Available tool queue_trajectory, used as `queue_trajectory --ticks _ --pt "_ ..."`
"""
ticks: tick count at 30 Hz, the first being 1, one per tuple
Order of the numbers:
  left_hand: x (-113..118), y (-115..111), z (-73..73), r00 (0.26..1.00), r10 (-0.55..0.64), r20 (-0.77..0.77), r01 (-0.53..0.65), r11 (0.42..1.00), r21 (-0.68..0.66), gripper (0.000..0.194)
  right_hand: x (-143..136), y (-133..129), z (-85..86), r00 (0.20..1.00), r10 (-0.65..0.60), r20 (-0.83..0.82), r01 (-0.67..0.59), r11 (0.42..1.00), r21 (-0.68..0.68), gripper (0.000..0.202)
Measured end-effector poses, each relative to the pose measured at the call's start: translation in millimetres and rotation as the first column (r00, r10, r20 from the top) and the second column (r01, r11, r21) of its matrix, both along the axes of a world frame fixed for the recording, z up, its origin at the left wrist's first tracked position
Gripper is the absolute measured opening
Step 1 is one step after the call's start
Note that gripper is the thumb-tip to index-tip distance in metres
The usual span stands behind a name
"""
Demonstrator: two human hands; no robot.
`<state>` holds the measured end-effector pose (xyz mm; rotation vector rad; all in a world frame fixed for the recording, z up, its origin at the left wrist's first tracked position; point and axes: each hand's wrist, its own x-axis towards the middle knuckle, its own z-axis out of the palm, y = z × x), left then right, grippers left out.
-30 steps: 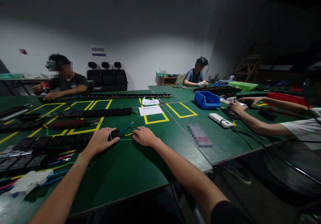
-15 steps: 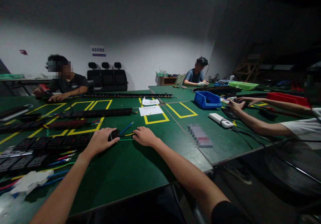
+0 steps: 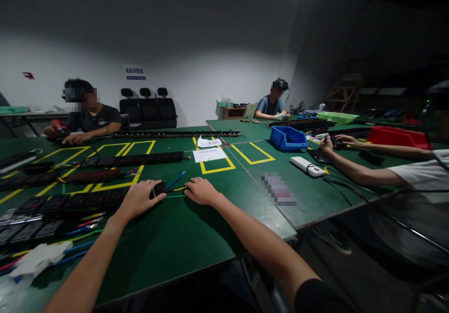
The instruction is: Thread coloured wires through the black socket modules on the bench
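My left hand [image 3: 138,200] pins a small black plastic socket module [image 3: 159,188] flat on the green desk [image 3: 175,238] at frame centre, fingers curled over it, while my right hand [image 3: 202,191] pinches its thin yellow and green wires [image 3: 178,189], keeping them taut. Rows of black socket modules [image 3: 66,203] crowd the left; toward the lower edge the green mat is bare.

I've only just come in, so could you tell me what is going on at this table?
A person at the green table holds a small black socket module under the left hand, while the right hand rests on the wires running from it. More black modules lie in rows to the left. A co-worker across the table and another person's arms to the right work on their own pieces.
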<state>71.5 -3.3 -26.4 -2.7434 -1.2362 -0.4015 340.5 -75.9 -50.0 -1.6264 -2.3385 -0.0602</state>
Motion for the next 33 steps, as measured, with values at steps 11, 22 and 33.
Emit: queue_trajectory --ticks 11,22,33 --pt "0.2 -0.9 1.5 1.0 0.002 0.003 -0.002 1.0 0.008 0.072 0.1 0.8 -1.0 1.0 0.001 0.008 -0.001 1.0 0.008 0.041" --pt "0.6 0.3 1.3 1.0 0.005 -0.014 -0.005 1.0 0.01 0.071 -0.1 2.2 -2.5 1.0 0.001 0.017 -0.001 1.0 0.016 0.041" --pt "1.6 -0.8 3.3 1.0 0.014 -0.027 -0.014 1.0 0.003 0.072 -0.7 0.9 0.9 1.0 0.0 0.01 0.0 1.0 0.013 0.04"
